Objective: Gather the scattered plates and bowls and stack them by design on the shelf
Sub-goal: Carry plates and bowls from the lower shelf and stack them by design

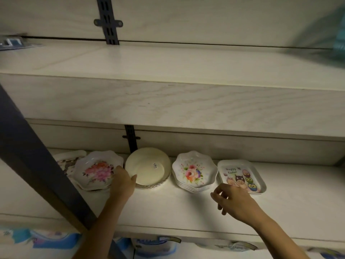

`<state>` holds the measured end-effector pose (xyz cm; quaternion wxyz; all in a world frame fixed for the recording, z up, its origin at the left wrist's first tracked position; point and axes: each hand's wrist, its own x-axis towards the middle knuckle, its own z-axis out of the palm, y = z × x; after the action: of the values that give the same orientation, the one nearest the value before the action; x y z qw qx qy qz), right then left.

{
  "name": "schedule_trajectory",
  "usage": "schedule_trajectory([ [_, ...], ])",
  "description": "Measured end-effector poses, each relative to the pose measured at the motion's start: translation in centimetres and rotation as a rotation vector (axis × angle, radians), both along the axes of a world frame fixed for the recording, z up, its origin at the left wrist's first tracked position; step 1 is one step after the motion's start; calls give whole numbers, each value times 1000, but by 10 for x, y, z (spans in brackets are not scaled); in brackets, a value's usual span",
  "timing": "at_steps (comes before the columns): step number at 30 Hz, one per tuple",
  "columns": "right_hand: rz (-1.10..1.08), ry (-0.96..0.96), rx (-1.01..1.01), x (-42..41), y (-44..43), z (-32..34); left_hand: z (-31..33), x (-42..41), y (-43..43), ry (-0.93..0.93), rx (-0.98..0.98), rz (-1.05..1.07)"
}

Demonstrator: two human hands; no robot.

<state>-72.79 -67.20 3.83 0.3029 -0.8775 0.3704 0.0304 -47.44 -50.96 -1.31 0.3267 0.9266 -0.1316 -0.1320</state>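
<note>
On the lower shelf (186, 208) stands a row of dishes. A scalloped plate with pink flowers (97, 170) tops a short stack at the left. A cream bowl (147, 168) with a small sticker inside sits in the middle. My left hand (121, 181) grips the bowl's near left rim, thumb over the edge, and also touches the pink plate. To the right is a stack of several scalloped plates with a flower bouquet (193, 171). A rectangular owl-print tray (241, 175) lies furthest right. My right hand (233, 201) hovers in front of it, fingers loosely curled, holding nothing.
A dark metal upright (37, 165) slants across the left and hides part of another patterned tray (69, 159). The thick upper shelf (168, 101) overhangs the dishes. Blue-and-white packaged goods (153, 247) sit below the lower shelf.
</note>
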Motion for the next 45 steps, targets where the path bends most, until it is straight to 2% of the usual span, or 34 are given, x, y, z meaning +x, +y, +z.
schedule_trajectory([
  [4, 103, 7, -71, 11, 5, 6, 17, -25, 20, -149, 167, -316],
  [7, 221, -7, -149, 19, 14, 14, 34, -44, 39, -31, 161, -465],
  [11, 357, -20, -156, 30, 30, 21, 55, -64, 68, 126, 192, -491],
  [19, 560, -47, -174, 51, 72, 33, 73, -65, 132, 306, 70, -616],
  [24, 596, -58, -195, 67, 114, 37, 83, -47, 179, 277, 46, -624],
  [34, 523, -32, -129, 118, 241, 26, 81, 35, 302, 7, 106, -541],
  [40, 507, -77, -61, 164, 304, 20, 69, 92, 356, -16, 113, -486],
  [45, 462, -53, -86, 204, 317, 22, 59, 135, 370, -1, 120, -468],
])
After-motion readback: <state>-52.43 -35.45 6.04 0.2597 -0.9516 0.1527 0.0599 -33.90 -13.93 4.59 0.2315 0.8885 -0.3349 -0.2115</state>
